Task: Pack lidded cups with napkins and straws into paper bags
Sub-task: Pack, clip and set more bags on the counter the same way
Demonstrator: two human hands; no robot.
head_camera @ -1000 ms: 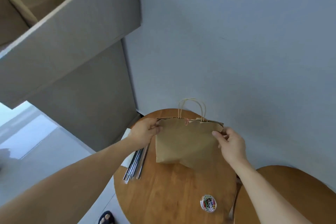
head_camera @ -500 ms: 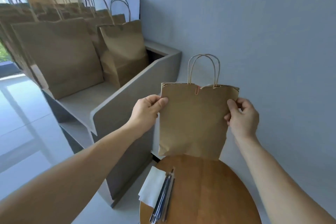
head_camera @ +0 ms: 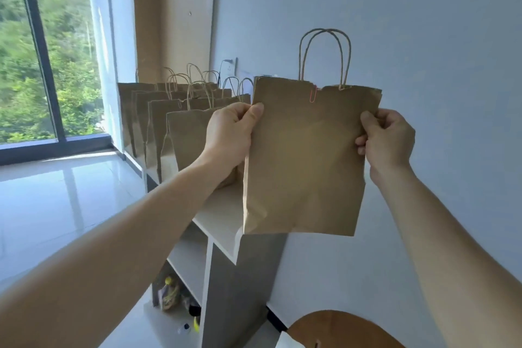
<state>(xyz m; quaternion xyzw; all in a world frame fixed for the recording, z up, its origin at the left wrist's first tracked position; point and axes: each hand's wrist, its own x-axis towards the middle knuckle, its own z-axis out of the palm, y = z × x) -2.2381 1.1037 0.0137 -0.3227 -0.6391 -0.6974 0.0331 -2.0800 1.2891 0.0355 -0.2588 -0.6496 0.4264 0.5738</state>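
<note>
Brown kraft paper bag, twisted-cord handles upright, top edge fastened with a pink paper clip; held in the air before a pale wall, above the shelf unit. Left hand pinches its left edge, thumb in front; right hand pinches its right edge likewise. Row of similar paper bags stands on the shelf top. Round wooden table at bottom edge.

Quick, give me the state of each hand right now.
Left hand: closed, pinching the left edge of the paper bag.
Right hand: closed, gripping the bag's right edge.
</note>
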